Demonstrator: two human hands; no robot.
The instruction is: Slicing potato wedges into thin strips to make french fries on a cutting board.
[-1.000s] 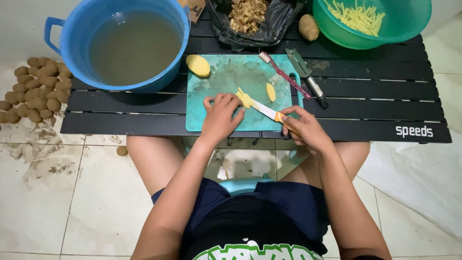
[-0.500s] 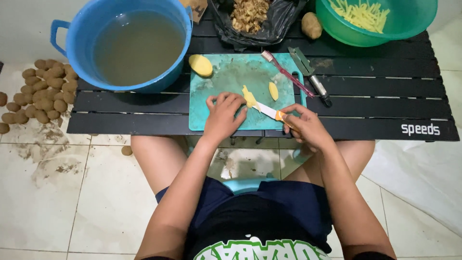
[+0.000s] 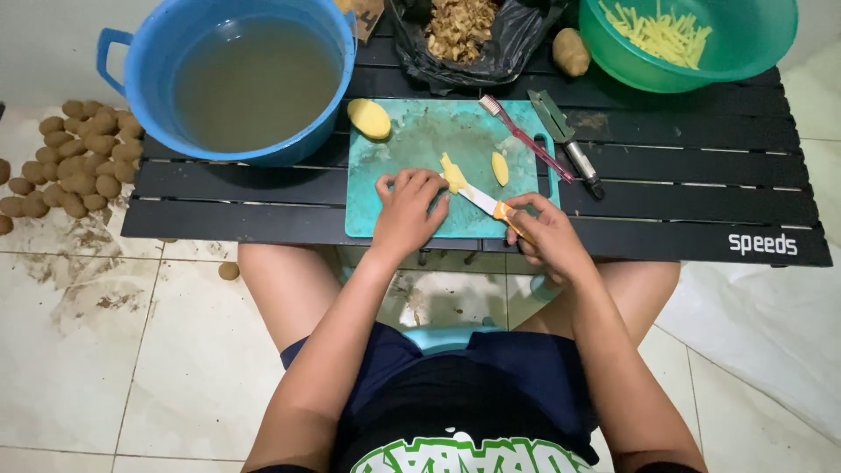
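Presently: right hand closed round knife, blade on potato piece mid-board, left hand curled pinning it at 9 o'clock of the blade; risk judged: wet piece slips, edge nicks left fingertips.

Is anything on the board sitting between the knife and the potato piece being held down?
Nothing visible. The knife in the right hand already meets the potato piece beside the left hand. The peeled half and small slice lie apart on the board.
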